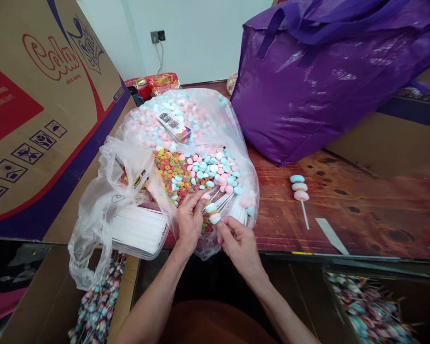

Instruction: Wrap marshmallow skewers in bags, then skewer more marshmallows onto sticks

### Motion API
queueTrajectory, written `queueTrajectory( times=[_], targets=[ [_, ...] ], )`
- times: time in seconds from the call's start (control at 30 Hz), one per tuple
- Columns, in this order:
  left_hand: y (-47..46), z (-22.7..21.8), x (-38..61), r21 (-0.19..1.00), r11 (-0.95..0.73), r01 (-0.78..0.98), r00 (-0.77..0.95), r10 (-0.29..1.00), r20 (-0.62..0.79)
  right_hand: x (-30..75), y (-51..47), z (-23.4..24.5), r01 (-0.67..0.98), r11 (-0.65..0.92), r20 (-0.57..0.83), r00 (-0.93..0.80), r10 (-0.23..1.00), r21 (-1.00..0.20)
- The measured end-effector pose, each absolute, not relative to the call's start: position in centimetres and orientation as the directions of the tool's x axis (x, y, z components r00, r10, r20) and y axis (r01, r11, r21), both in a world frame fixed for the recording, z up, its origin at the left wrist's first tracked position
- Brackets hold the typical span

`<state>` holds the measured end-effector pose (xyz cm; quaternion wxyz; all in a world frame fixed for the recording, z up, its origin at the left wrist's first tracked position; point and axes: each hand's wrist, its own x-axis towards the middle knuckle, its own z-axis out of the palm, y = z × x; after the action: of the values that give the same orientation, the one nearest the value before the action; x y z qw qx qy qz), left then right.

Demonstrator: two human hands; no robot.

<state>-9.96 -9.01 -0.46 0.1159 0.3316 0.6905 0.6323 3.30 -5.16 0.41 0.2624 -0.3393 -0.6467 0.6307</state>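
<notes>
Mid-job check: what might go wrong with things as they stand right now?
The row of candies between the left hand and right hand might slip apart if the pinch loosens. The tray of white sticks seems to poke past the front of the table, so a bump could tip it. The open bag also reaches that edge; loose pieces may spill.

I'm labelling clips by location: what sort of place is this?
Probably a small candy workshop or packing area. Loose pink and blue candies and a stack of white sticks lie in front of the person, and a large carton on the left is printed "stick candy".
</notes>
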Motion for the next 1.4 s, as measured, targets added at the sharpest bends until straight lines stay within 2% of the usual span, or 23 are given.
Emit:
queueTrajectory(
  times=[0.53, 0.73, 0.87, 1.03, 1.17, 1.27, 1.4],
  targets=[
    [-9.8, -0.6, -9.5, 0.95, 0.005, 0.312, -0.677, 0.703, 0.219, 2.4, -3.8, 0.1, 0.105, 0.078, 0.007, -0.559, 0.829, -0.991],
    [-9.2, -0.1, -9.5, 0.978, 0.017, 0.206, -0.692, 0.71, 0.134, 3.2, -2.6, 0.4, 0.17, 0.104, -0.033, -0.654, 0.755, -0.98],
    [-8.7, 0.2, -9.9, 0.996, 0.001, 0.095, -0.712, 0.699, 0.067, 4.2, -3.0, 0.0, 0.196, 0.094, -0.06, -0.657, 0.752, -0.976],
    [-8.3, 0.4, -10.4, 0.995, 0.031, 0.092, -0.727, 0.685, 0.046, 5.5, -3.1, 0.0, 0.194, 0.082, -0.062, -0.638, 0.767, -0.978],
    [-8.0, 0.5, -9.8, 0.993, 0.041, 0.108, -0.688, 0.725, 0.045, 6.6, -3.2, 0.9, 0.194, 0.134, -0.002, -0.578, 0.816, -0.972],
    [-7.7, 0.1, -10.0, 0.998, 0.028, 0.056, -0.7, 0.714, 0.019, 8.1, -2.6, 1.5, 0.201, 0.188, 0.067, -0.492, 0.868, -0.961],
    [-6.9, -0.9, -11.4, 0.986, 0.08, 0.145, -0.713, 0.699, 0.048, 11.1, 0.6, 1.1, 0.294, 0.258, 0.196, -0.222, 0.955, -0.921]
  ],
)
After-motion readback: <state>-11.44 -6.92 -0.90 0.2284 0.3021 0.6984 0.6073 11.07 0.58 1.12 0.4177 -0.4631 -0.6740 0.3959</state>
